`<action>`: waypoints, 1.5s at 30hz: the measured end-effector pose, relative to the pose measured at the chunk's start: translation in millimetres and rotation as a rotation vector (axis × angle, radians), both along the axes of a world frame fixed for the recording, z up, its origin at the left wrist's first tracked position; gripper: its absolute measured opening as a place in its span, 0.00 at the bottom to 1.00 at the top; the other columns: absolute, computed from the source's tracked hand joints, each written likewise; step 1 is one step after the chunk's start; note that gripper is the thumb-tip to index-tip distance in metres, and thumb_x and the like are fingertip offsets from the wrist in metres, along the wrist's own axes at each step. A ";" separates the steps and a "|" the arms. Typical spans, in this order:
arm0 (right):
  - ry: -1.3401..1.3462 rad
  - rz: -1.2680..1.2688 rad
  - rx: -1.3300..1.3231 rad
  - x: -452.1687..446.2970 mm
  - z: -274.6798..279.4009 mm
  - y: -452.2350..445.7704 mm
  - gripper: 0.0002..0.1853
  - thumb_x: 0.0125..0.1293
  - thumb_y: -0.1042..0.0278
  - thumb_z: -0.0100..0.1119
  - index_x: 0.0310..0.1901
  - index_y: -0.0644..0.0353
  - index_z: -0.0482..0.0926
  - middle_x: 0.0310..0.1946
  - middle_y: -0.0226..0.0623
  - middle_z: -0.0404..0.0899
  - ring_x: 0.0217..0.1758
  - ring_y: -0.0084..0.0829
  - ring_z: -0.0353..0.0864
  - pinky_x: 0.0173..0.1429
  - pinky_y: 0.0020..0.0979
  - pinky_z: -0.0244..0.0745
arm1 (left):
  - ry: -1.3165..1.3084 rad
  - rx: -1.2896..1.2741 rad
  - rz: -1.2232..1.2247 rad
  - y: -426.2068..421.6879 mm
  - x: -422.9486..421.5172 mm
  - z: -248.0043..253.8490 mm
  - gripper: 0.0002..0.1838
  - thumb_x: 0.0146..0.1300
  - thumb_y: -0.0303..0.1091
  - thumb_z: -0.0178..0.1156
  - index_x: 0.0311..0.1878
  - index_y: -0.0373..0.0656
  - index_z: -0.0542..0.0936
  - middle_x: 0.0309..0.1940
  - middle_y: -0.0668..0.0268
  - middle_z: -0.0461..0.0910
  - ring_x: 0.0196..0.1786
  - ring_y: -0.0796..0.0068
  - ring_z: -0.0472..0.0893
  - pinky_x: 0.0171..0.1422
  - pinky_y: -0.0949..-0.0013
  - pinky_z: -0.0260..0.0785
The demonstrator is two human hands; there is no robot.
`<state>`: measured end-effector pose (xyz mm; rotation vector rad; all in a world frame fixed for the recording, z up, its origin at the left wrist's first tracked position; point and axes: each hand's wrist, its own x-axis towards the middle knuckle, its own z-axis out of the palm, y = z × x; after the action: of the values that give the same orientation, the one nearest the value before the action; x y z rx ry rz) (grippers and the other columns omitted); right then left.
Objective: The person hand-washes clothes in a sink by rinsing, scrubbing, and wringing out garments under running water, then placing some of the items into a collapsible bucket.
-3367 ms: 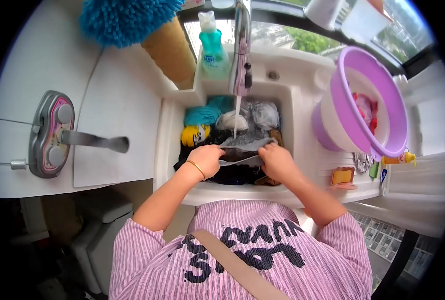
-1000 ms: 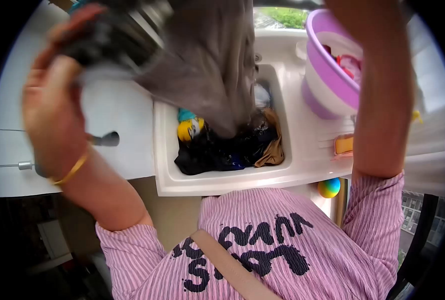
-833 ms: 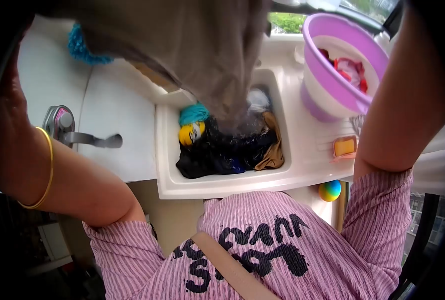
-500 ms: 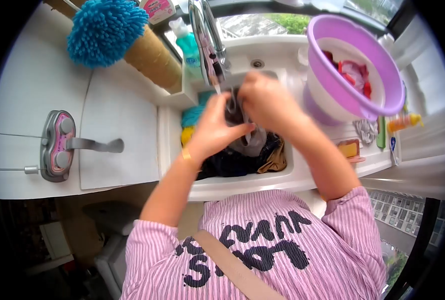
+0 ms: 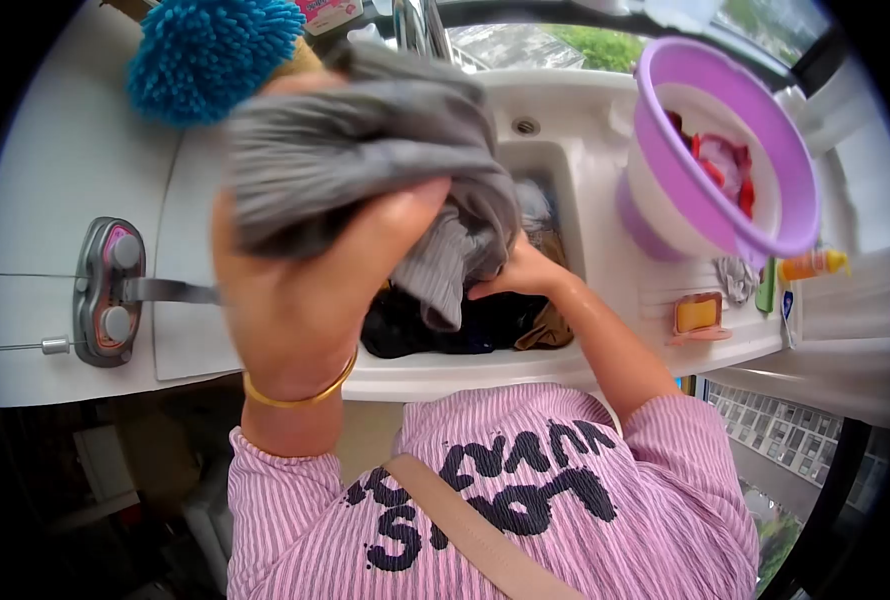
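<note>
The left hand is lifted high, near to the camera, and it is closed on a grey garment. Its thumb lies along the near side of the cloth, while most of the other fingers are hidden behind the folds. A gold bracelet is around the wrist. The garment is bunched in this hand above the sink, and a ribbed part of it hangs downward.

The right hand is lower, over the sink, and it touches the right side of the hanging cloth. Its fingers are partly covered, so I cannot tell how far they are closed, or whether they hold the cloth firmly.

Inside the sink, below both hands, lie dark clothes, with a brown cloth at their right. To the right of the sink stands a tilted purple and white basin with red and pink pieces in it. Nearer to the person, a yellow block sits in a pinkish holder. On the left, a grey device is on the white table.
</note>
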<state>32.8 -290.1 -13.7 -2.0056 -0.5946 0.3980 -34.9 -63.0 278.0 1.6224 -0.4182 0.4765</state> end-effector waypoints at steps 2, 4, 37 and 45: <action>0.095 0.013 0.114 3.1 -2.4 30.1 0.52 0.51 0.55 0.81 0.75 0.55 0.61 0.72 0.51 0.60 0.76 0.50 0.59 0.79 0.44 0.55 | -0.346 0.275 -0.132 25.5 9.6 15.2 0.24 0.52 0.22 0.62 0.56 0.30 0.80 0.54 0.52 0.81 0.59 0.62 0.81 0.71 0.61 0.68; 0.127 0.010 0.129 7.1 -2.4 34.4 0.36 0.58 0.59 0.75 0.67 0.61 0.75 0.61 0.47 0.79 0.67 0.47 0.75 0.73 0.40 0.67 | -0.366 0.281 -0.161 34.9 5.9 9.1 0.25 0.52 0.21 0.63 0.57 0.31 0.80 0.55 0.53 0.80 0.59 0.61 0.80 0.70 0.61 0.68; 0.199 0.053 -0.459 -10.5 0.4 -5.2 0.20 0.58 0.69 0.65 0.52 0.63 0.77 0.44 0.55 0.83 0.50 0.50 0.84 0.51 0.43 0.77 | 0.843 0.850 -0.173 -20.3 15.1 -390.2 0.28 0.51 0.41 0.72 0.57 0.43 0.82 0.59 0.46 0.80 0.67 0.38 0.74 0.73 0.33 0.58; -0.053 -0.060 0.100 -30.3 223.7 -6.9 0.14 0.52 0.75 0.63 0.42 0.67 0.75 0.32 0.42 0.75 0.36 0.37 0.73 0.44 0.33 0.71 | 0.455 0.382 0.318 -37.1 -10.7 -365.7 0.43 0.43 0.35 0.81 0.65 0.50 0.71 0.74 0.52 0.62 0.77 0.42 0.59 0.77 0.42 0.52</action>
<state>2.4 -297.0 210.0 -1.9377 -0.5745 0.2748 -45.5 -100.1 -87.7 2.1166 0.1032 0.2552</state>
